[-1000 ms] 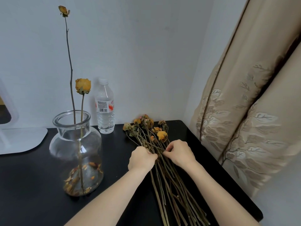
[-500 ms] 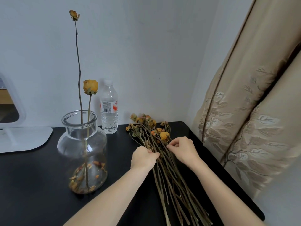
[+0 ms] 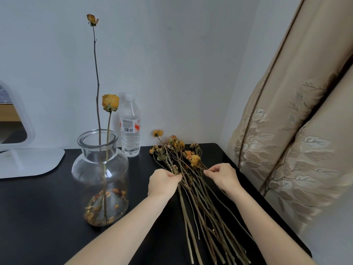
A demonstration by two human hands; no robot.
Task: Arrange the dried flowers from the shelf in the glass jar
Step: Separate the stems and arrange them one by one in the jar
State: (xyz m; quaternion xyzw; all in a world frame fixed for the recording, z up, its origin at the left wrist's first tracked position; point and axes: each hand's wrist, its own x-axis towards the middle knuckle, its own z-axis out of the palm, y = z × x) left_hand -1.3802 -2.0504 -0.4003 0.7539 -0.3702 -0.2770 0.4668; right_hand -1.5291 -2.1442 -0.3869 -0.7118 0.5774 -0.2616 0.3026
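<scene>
A bundle of dried flowers (image 3: 198,192) lies on the black shelf (image 3: 38,217), heads toward the wall, stems toward me. My left hand (image 3: 162,182) pinches one stem whose yellow head (image 3: 158,133) rises above the others. My right hand (image 3: 222,175) pinches another thin stem in the bundle, just below a yellow bloom. To the left stands the glass jar (image 3: 100,176) with loose petals at its bottom. Two dried flowers stand in it: a very tall thin one (image 3: 92,19) and a shorter yellow rose (image 3: 110,102).
A plastic water bottle (image 3: 130,127) stands at the wall right behind the jar. A white mirror stand (image 3: 28,161) sits at the far left. A beige curtain (image 3: 296,131) hangs close along the shelf's right edge.
My hands have drawn apart over the bundle. The left hand has lifted one stem, so its yellow head now stands clear above the other blooms. The view has shifted right.
</scene>
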